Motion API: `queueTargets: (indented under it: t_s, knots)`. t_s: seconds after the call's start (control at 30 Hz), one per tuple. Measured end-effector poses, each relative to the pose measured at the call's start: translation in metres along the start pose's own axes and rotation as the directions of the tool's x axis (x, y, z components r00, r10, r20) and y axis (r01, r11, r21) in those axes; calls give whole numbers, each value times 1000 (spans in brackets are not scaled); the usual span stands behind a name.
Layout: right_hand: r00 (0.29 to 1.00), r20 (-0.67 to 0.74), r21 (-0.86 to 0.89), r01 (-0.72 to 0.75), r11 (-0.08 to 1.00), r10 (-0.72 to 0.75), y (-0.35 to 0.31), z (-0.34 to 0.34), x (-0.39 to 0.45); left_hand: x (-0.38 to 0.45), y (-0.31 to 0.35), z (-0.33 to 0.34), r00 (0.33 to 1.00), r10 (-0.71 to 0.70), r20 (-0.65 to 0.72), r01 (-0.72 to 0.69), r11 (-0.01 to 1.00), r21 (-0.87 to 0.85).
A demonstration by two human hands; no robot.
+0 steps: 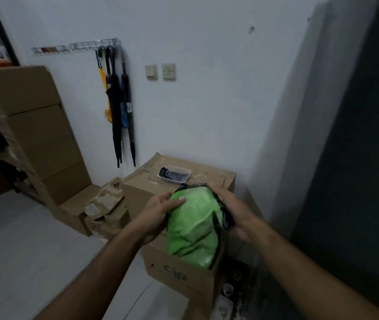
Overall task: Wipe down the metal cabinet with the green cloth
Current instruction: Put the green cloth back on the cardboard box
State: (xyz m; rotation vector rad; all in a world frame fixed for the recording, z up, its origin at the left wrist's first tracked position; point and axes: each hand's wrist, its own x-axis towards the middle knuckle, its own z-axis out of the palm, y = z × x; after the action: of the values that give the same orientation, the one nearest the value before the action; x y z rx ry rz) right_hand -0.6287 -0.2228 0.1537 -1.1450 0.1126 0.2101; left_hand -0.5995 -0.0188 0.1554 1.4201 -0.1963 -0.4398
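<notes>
Both hands, left hand (pixel 160 207) and right hand (pixel 232 211), grip the bright green terry cloth (pixel 192 227) above a brown cardboard box (pixel 177 271). Preparation seems underway; next, carrying it to the dark metal cabinet (pixel 357 158) at right.

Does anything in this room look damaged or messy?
Yes. The small cardboard boxes on the floor left of the hands look crushed and torn open. The big box's top is scuffed with pale marks. Both hands, left and right, hold the green cloth above it.
</notes>
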Motion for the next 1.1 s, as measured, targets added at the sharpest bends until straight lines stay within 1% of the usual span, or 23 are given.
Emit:
queueTargets:
  t_s: [0.03, 0.1, 0.17, 0.2, 0.27, 0.3, 0.37, 0.47, 0.53, 0.57, 0.63, 0.7, 0.8, 0.83, 0.9, 1.0, 1.03, 1.1]
  knots:
    - [998, 40, 64, -40, 997, 38, 7, 2, 15, 14, 2, -7, 997, 16, -75, -20, 999, -47]
    - [992, 74, 64, -110, 992, 105, 18, 6, 46, 42, 7, -23, 983, 45, -180, -59, 996, -72]
    - [992, 20, 53, -127, 990, 126, 21, 11, 78, 70, 9, -41, 973, 72, -219, -93, 992, -87]
    - [993, -26, 89, -115, 989, 118, 20, 13, 94, 83, 12, -50, 969, 76, -235, -105, 988, -112]
    - [989, -104, 162, -86, 983, 104, 17, 19, 123, 107, 17, -67, 967, 70, -244, -113, 980, -165]
    - [988, -115, 169, -81, 982, 101, 17, 22, 137, 118, 17, -75, 969, 70, -237, -114, 977, -178]
    - [990, -106, 126, -77, 989, 91, 18, 29, 163, 140, 17, -93, 974, 81, -212, -119, 977, -177]
    - [985, -167, -3, -48, 999, 47, 22, 37, 199, 167, 19, -122, 986, 81, -148, -106, 980, -168]
    - [981, -194, -57, 6, 998, -17, 22, 40, 222, 188, 23, -142, 994, 72, -82, -81, 991, -103]
    - [977, -206, -61, 42, 997, -54, 22, 40, 233, 200, 24, -151, 996, 68, -52, -69, 997, -24]
    - [970, -218, -38, 103, 994, -109, 19, 39, 256, 228, 26, -170, 996, 89, -16, -84, 975, 204]
    - [966, -214, -47, 136, 990, -143, 14, 40, 280, 260, 28, -188, 990, 140, 20, -135, 899, 416]
    - [959, -242, -127, 118, 985, -146, 5, 37, 320, 310, 33, -219, 973, 207, 100, -224, 756, 615]
    - [953, -262, -155, 111, 982, -149, 2, 36, 333, 326, 37, -231, 969, 214, 123, -241, 716, 655]
    - [938, -297, -264, 101, 959, -180, -3, 36, 358, 356, 44, -252, 969, 196, 148, -244, 688, 684]
    - [924, -316, -518, 22, 855, -215, -8, 35, 390, 400, 49, -282, 975, 149, 167, -224, 670, 708]
    - [928, -311, -587, -17, 809, -206, -8, 35, 399, 413, 50, -290, 978, 117, 173, -205, 692, 692]
    - [935, -299, -714, -86, 695, -192, -7, 34, 415, 435, 50, -302, 979, 6, 205, -132, 784, 606]
